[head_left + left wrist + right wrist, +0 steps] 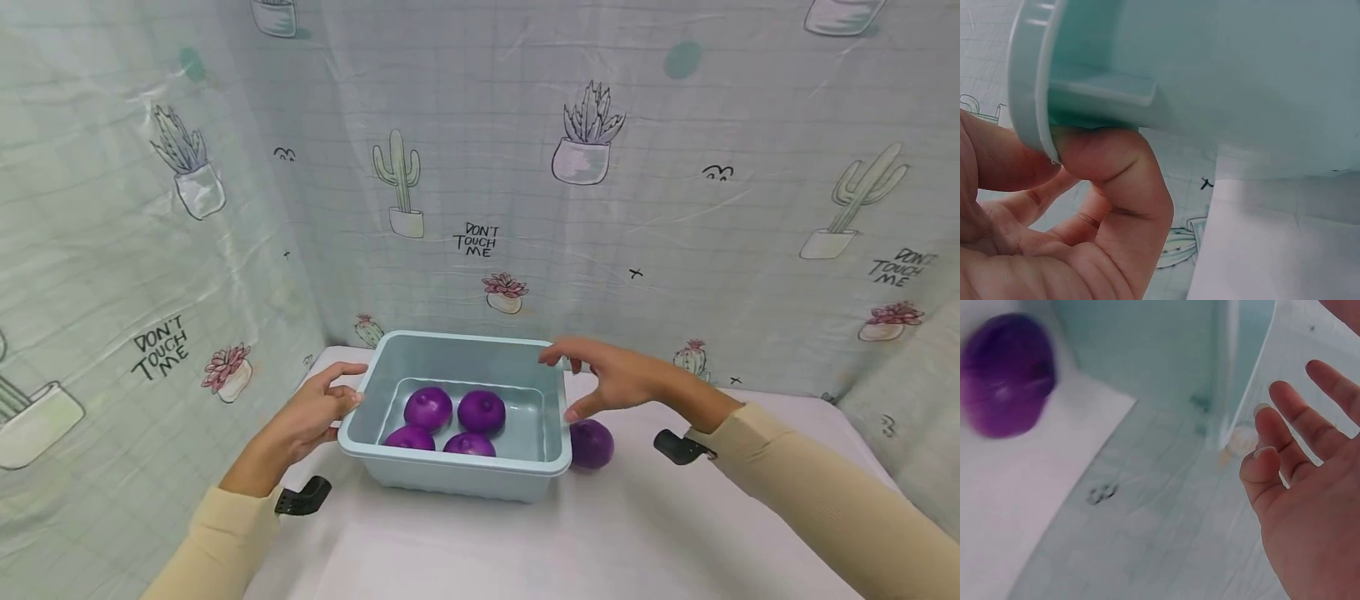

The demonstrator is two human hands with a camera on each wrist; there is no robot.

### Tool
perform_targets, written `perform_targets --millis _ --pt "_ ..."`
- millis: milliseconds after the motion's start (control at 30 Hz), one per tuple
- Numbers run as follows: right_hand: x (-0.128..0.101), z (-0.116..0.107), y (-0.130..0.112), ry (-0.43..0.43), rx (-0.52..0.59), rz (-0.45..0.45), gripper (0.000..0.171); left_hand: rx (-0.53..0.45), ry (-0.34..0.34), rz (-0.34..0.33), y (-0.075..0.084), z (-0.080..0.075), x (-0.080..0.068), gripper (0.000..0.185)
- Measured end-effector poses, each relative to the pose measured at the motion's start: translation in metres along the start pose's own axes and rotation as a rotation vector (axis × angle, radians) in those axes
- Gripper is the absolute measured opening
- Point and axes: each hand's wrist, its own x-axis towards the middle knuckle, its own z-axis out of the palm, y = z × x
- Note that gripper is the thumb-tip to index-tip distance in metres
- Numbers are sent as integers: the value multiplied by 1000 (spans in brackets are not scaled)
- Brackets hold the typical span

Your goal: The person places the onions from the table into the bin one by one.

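A light blue plastic basin stands in the middle of the head view, with several round purple fruit-like pieces inside, mostly toward its near left. My left hand grips the basin's left rim; in the left wrist view a bent finger hooks beneath the lip with the thumb on its outer side. At the basin's right rim, my right hand is spread, thumb and fingers apart. The right wrist view shows its fingertips beside the rim, holding nothing. Another purple piece lies outside, against the basin's right side.
A white-covered table lies beneath the basin. Behind and to both sides hangs a pale curtain printed with cacti and lettering. Each wrist wears a black strap device, the left one and the right one.
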Motion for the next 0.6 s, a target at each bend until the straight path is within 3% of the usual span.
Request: perform_targets --millis 233,600 --pt "-38 12 36 121 -5 70 80 9 -7 4 -2 -2 2 58" --pt "-59 67 96 182 86 216 88 11 -9 -9 3 0 1 58"
